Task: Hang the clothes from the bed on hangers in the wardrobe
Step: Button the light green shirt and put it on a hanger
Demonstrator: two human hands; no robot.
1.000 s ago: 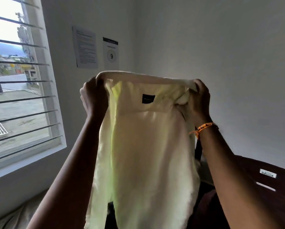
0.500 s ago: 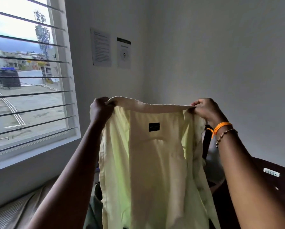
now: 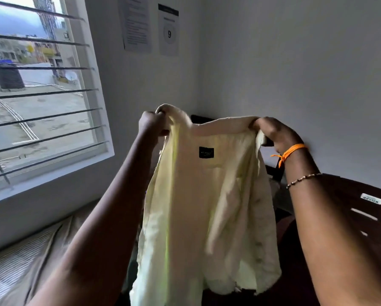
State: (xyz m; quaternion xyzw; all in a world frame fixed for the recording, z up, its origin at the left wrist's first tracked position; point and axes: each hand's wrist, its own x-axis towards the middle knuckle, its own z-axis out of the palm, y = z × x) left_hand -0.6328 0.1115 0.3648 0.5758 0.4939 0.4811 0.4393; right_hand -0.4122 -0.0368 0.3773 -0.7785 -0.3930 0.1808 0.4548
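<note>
Two hands raised in front of the chest, both gripping.
Left hand (image 3: 151,123): arm stretched up and forward, fingers curled tight round the shirt (image 3: 207,206) at one end of its collar. Right hand (image 3: 273,133): arm likewise raised, fingers pinching the other end; orange band and bead bracelet on the wrist.

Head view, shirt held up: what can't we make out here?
- Shirt label: text too small, blurred.
- Hanger, wardrobe: none in frame.
- Bed clothes: mostly hidden behind the shirt and arms.
- Left hand fingers: curled behind the collar, out of sight.
- Right hand fingers: partly wrapped in cloth.
- Wall notices: print unreadable, top cut off.
</note>
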